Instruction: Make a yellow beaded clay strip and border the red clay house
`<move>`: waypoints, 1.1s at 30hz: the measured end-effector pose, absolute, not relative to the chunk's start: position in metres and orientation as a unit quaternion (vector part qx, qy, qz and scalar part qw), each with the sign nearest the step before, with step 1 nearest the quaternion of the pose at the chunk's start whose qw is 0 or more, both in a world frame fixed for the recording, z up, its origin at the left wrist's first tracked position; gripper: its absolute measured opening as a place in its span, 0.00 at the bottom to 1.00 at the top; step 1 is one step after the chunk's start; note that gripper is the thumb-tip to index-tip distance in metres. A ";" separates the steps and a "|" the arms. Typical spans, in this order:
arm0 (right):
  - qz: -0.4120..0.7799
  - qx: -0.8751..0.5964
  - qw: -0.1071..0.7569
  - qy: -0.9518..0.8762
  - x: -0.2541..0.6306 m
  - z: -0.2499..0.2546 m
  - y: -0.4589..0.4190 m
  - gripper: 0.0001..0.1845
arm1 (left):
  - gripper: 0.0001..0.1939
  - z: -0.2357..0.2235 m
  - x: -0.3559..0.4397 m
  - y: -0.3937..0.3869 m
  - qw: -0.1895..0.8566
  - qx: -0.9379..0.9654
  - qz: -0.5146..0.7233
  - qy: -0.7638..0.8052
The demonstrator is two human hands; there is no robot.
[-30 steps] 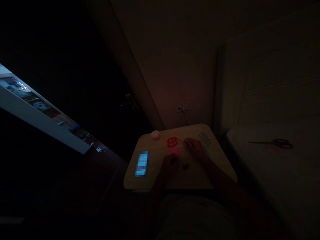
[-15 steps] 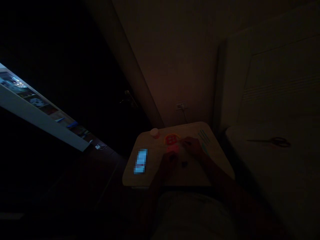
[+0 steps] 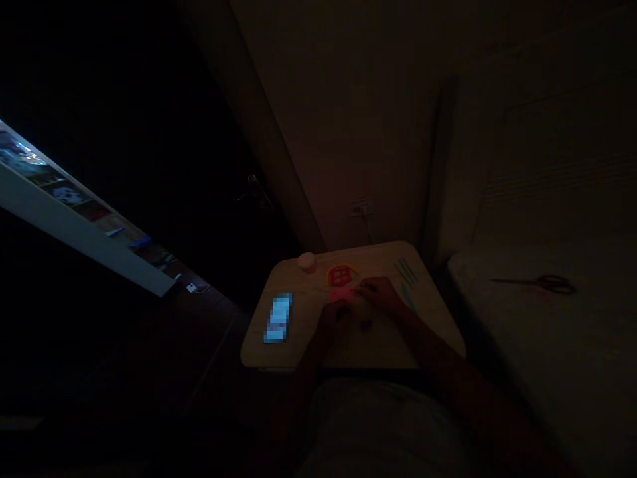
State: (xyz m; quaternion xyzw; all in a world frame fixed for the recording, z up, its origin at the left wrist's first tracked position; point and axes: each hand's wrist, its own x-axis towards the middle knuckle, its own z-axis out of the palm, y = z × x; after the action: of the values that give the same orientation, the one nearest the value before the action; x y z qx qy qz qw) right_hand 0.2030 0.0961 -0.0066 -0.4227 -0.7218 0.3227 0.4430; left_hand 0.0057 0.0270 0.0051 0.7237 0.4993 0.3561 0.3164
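Note:
In the dim head view, a red piece like a four-paned window point(image 3: 341, 276) lies on the small table, with a yellow arched strip point(image 3: 352, 267) around its top. My left hand point(image 3: 335, 315) is just below it, fingers curled in; anything they hold is lost in the dark. To its right, my right hand point(image 3: 379, 293) has its fingers pressed together at a red-lit patch point(image 3: 342, 294) below the window piece. Whatever is between those fingertips is too dark to make out. A small dark lump point(image 3: 366, 324) lies between my forearms.
A lit phone point(image 3: 278, 318) lies on the table point(image 3: 298, 352) at left, behind it a small pale tub point(image 3: 307, 263). Several thin green sticks point(image 3: 407, 273) and a blue-green tool point(image 3: 408, 297) are at right. Scissors point(image 3: 552, 284) rest on a pale surface beyond the table's right edge.
My right hand has come down slightly, from the right end of the yellow strip to the red-lit patch. My left hand stays in nearly the same place. The view has shifted a little.

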 end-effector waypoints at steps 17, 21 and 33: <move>0.397 -0.377 0.445 -0.709 0.202 -0.019 0.103 0.11 | 0.09 0.009 0.007 0.028 0.317 0.716 0.351 0.514; 0.381 -0.404 0.399 -0.730 0.202 -0.017 0.102 0.14 | 0.09 0.009 0.008 0.028 0.320 0.700 0.372 0.519; 0.352 -0.412 0.247 -0.804 0.199 -0.006 0.094 0.23 | 0.15 0.007 0.006 0.032 0.315 0.702 0.341 0.540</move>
State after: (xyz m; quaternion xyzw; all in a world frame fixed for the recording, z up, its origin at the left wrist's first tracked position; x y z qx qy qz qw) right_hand 0.1989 0.0936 -0.0055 -0.4116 -0.8037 0.3519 0.2467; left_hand 0.0064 0.0321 0.0073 0.7022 0.5398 0.3414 0.3147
